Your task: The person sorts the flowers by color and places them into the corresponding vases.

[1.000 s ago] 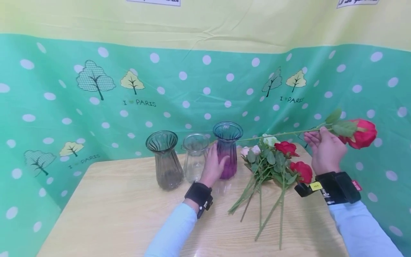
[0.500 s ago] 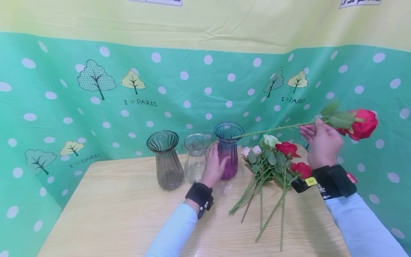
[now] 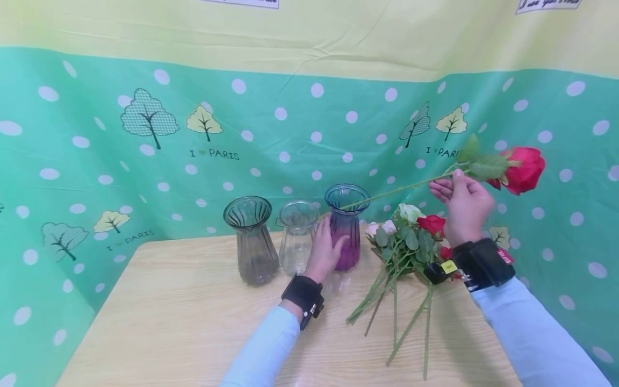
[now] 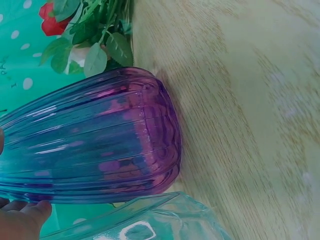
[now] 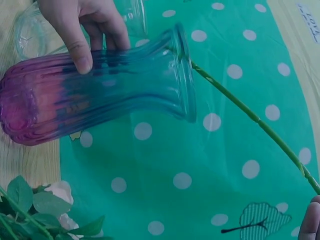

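Note:
My left hand [image 3: 323,252] holds a ribbed glass vase [image 3: 353,244], blue at the flared rim and purple at the base, which stands upright on the table. In the right wrist view the thumb lies along one side of this vase [image 5: 135,85] and the other fingers reach behind it. Up at the right, my right hand [image 3: 467,210] pinches a red rose [image 3: 524,171] by its long green stem, just below the leaves. The stem [image 5: 250,114] slants down to the left, and its cut end is inside the vase's mouth. The bloom points away to the right.
A clear glass vase [image 3: 292,244] and a grey ribbed one [image 3: 256,252] stand left of the held vase on the wooden table [image 3: 193,322]. Several red, white and pale pink roses [image 3: 411,242] lie in a pile at the right. A green polka-dot cloth [image 3: 271,140] hangs behind.
My right hand has moved left and up with the rose. The stem end went from behind the vase rim to inside its mouth, and the stem slants more steeply. The left hand stays put.

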The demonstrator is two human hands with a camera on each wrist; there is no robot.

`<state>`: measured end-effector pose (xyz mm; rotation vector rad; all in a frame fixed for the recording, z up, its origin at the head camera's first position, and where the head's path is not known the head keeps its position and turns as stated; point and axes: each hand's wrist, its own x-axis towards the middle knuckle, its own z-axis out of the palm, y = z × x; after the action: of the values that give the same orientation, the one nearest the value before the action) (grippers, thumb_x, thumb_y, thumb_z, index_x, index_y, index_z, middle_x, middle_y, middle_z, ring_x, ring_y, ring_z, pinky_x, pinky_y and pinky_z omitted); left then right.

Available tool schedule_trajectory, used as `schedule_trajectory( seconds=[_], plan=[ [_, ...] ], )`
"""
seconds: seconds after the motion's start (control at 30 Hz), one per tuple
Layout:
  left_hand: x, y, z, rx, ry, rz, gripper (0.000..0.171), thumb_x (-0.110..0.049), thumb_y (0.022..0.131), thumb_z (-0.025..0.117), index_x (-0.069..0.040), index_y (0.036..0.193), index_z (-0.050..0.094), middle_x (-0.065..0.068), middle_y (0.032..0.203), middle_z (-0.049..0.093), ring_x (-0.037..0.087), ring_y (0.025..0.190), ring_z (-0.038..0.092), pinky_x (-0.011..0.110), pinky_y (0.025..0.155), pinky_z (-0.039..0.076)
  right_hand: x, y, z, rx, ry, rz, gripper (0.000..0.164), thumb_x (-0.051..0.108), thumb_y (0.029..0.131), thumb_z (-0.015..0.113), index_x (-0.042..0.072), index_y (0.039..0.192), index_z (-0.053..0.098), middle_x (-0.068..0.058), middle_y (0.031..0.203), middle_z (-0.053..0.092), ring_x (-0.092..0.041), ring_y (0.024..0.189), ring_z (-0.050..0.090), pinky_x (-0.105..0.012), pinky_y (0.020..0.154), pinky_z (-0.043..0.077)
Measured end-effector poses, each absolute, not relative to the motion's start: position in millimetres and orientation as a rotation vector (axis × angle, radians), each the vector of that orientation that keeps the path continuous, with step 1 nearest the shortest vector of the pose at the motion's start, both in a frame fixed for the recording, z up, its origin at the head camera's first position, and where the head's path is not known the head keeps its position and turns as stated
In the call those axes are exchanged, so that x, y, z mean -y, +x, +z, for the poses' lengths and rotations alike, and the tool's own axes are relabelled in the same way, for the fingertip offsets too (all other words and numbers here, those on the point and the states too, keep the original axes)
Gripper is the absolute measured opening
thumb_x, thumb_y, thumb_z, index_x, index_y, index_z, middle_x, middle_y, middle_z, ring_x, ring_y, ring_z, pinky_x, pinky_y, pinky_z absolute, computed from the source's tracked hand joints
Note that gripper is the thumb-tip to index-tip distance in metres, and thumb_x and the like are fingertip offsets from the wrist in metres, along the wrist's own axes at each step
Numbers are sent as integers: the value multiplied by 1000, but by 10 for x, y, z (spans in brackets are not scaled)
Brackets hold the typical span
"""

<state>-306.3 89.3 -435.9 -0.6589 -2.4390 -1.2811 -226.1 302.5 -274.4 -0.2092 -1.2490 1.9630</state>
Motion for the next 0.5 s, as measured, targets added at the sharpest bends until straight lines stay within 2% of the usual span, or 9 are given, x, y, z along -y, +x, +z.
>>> schedule_trajectory(
  seconds=[0.37,0.5],
  plan=[
    [-896,-3053,-4359,2453,-654,-1259,70,-33,92,55,5,144,25,23,143,37,33,133,37,42,113,34,-2938,-2350,-2733,1339,-144,1881,22,18,89,63,-4,92,63,-8,72,70,-16,66,70,-23,68,59],
    [-884,-3039,-4345,2447,-657,-1272,71,-33,93,55,4,144,24,23,144,36,33,134,36,42,113,33,-2903,-2392,-2727,1393,-153,1873,21,20,88,64,-1,91,65,-6,72,70,-14,66,70,-22,67,59]
  ],
)
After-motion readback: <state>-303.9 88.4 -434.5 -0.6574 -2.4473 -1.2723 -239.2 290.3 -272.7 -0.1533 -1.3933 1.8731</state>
